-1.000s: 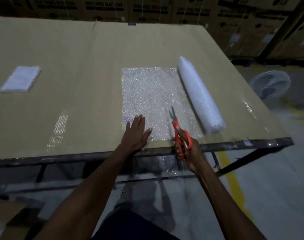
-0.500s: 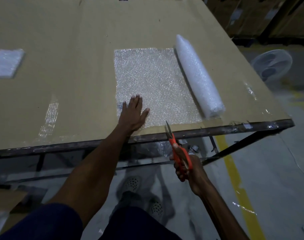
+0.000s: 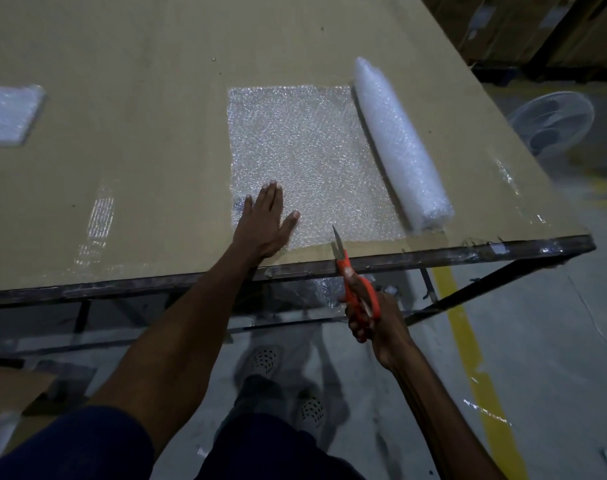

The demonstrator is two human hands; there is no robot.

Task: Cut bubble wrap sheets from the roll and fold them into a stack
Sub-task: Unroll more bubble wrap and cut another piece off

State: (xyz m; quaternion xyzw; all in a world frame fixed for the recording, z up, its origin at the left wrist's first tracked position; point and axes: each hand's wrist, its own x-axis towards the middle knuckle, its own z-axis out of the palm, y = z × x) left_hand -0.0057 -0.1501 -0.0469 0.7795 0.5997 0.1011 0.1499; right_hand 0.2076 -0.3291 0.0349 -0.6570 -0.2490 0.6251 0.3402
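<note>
A bubble wrap roll [image 3: 400,143] lies on the brown table [image 3: 139,133], with a sheet of bubble wrap [image 3: 305,150] unrolled flat to its left. My left hand [image 3: 265,221] presses flat on the sheet's near left corner, fingers straight. My right hand [image 3: 371,317] grips orange-handled scissors [image 3: 350,271] just off the table's near edge; the blade tips point up at the sheet's near edge. A stack of folded bubble wrap [image 3: 9,116] sits at the far left of the table.
The table's dark metal edge [image 3: 433,254] runs across in front of me. A white floor fan [image 3: 551,128] stands to the right, by a yellow floor line [image 3: 468,358]. Cardboard boxes [image 3: 537,26] are stacked behind. My shoes [image 3: 284,382] show below.
My right hand drew the scissors back from over the sheet to below the table edge a second ago and has since held about there. My left hand stays pressed on the sheet.
</note>
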